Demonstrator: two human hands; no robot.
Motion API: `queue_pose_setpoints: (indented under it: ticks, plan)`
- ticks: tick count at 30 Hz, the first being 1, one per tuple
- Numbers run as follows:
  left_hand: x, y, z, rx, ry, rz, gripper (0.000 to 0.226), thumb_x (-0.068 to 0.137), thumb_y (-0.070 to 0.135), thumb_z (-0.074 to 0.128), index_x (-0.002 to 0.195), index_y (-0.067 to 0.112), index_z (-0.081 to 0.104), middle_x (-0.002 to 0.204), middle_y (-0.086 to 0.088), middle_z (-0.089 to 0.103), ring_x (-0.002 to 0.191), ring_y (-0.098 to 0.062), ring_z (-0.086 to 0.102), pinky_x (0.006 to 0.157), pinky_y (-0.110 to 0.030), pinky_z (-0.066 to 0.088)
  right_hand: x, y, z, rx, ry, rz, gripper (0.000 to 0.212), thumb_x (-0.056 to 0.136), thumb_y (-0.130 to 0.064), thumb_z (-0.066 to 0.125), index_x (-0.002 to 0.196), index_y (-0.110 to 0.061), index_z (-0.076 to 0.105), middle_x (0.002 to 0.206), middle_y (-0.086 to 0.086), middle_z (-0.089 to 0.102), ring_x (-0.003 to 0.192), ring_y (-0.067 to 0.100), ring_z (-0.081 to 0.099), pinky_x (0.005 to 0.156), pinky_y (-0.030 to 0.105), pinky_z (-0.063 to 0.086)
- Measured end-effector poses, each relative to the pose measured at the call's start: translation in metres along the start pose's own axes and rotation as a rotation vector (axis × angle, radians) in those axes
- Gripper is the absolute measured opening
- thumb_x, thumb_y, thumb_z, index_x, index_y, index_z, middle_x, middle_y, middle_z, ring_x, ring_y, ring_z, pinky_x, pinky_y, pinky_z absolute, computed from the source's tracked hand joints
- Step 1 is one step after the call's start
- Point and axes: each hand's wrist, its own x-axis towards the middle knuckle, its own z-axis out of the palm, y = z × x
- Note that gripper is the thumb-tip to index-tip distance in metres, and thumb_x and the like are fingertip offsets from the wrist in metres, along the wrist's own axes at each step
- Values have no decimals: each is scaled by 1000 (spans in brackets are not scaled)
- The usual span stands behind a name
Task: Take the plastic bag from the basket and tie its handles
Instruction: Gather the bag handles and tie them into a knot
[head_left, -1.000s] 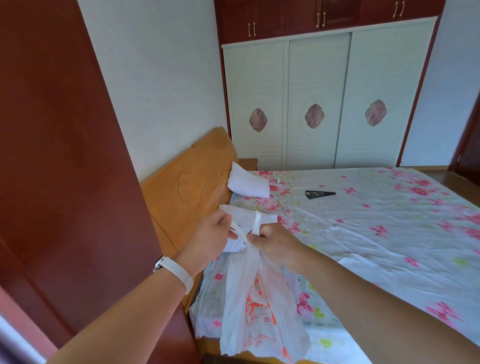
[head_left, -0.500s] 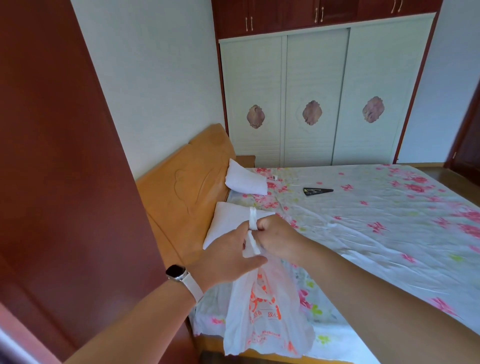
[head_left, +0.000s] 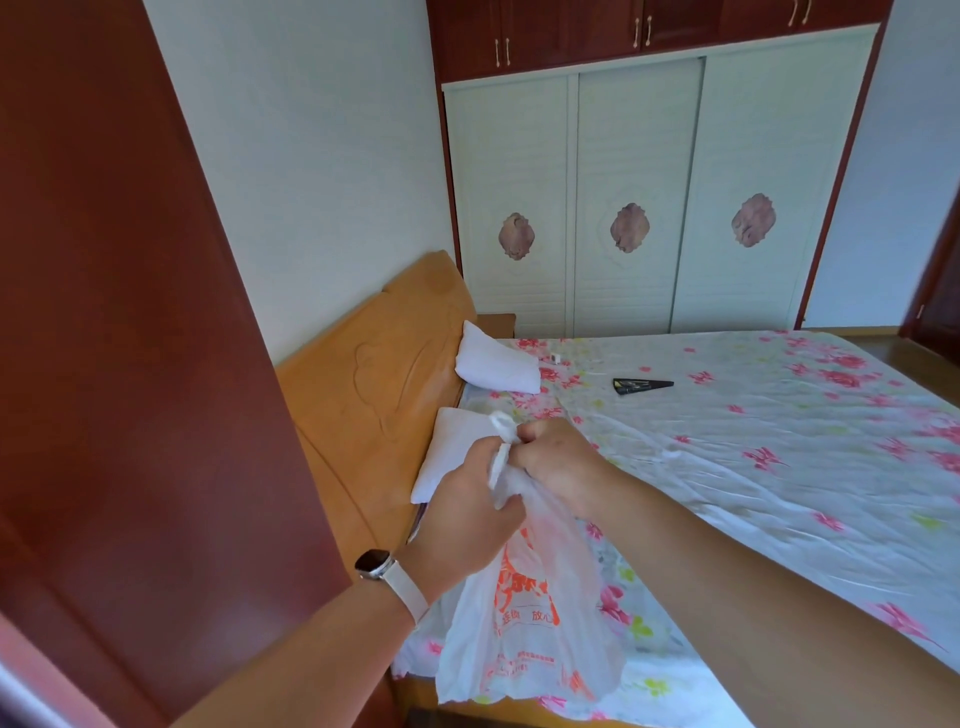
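Hanging between our 2 hands above the bed's near edge, the thin white plastic bag with orange print (head_left: 524, 613) looks light, limp and slippery, best held high on its twisted white handles (head_left: 503, 434). Our left hand (head_left: 467, 514) pinches the gathered neck; our right hand (head_left: 553, 457) is closed on the handles. Behind lie the crinkled floral bed sheet (head_left: 753, 467), a soft white pillow (head_left: 496, 366) and the glossy carved wooden headboard (head_left: 363, 395).

Floral-sheeted bed (head_left: 753, 447), orange headboard (head_left: 363, 384) (carved), white wardrobe (head_left: 634, 208) behind.

head view, down over bed (head_left: 753, 467)
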Motion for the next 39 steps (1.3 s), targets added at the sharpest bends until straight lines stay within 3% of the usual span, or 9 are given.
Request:
queue_pose_setpoints:
  ticks: [3,7,15,20,25,29,33,36,39]
  plan:
    - [0,-1,-1,-61,35,-20,27,78,13,62,103,19,52,75,-5,62,56,-4,54,53,-21,45,1,-2,0,132,11,16,34,87,-14,67,120,-12,58,106,9,65,84,19,62,62,25,47]
    - [3,1,-1,-138,61,-84,20,77,16,64,95,21,56,73,-5,65,55,-7,54,50,-28,46,2,-3,4,132,112,1,36,86,-13,67,113,-17,45,92,3,55,74,17,58,61,27,47]
    - [10,-5,-8,-131,152,-88,7,85,16,61,78,17,59,65,2,57,52,-5,48,49,-18,37,2,-3,-3,-21,-18,-137,15,86,-23,70,91,-9,70,80,-3,63,74,11,58,58,18,40]
    - [16,0,-12,-124,172,-26,21,87,10,59,69,20,62,54,10,51,48,-2,45,48,-13,32,-2,-6,-11,4,-131,-34,23,84,-31,67,75,-9,66,69,8,57,68,23,50,59,30,37]
    - [22,-1,-14,-232,190,-113,16,83,10,60,72,15,71,60,3,60,50,-7,48,52,-26,38,-11,-14,-22,94,-283,-3,18,75,-28,58,76,-10,64,77,15,55,75,28,40,64,42,29]
    - [22,4,-16,-316,198,-187,15,81,11,66,68,13,72,58,-3,65,47,-11,42,48,-28,35,-20,-17,-31,-103,-309,-95,34,83,-36,61,77,-4,69,67,8,44,60,19,39,56,31,27]
    - [29,10,-20,-504,188,-282,4,75,8,71,75,5,73,75,-27,69,58,-37,57,57,-44,48,-19,-21,-25,-1,-215,-195,20,77,-13,65,58,-8,57,55,0,47,37,4,31,40,19,25]
    - [31,19,-28,-607,119,-240,6,77,5,71,77,-1,73,81,-30,71,69,-36,64,67,-44,54,-14,-22,-23,158,-186,-178,34,75,-4,63,46,-18,54,45,-8,51,46,1,47,56,20,36]
    - [32,22,-33,-628,32,-241,9,82,7,69,85,-1,74,81,-19,74,72,-29,68,68,-37,56,-12,-18,-22,284,-199,-155,8,67,-11,66,62,-12,59,56,-1,53,61,13,51,69,31,39]
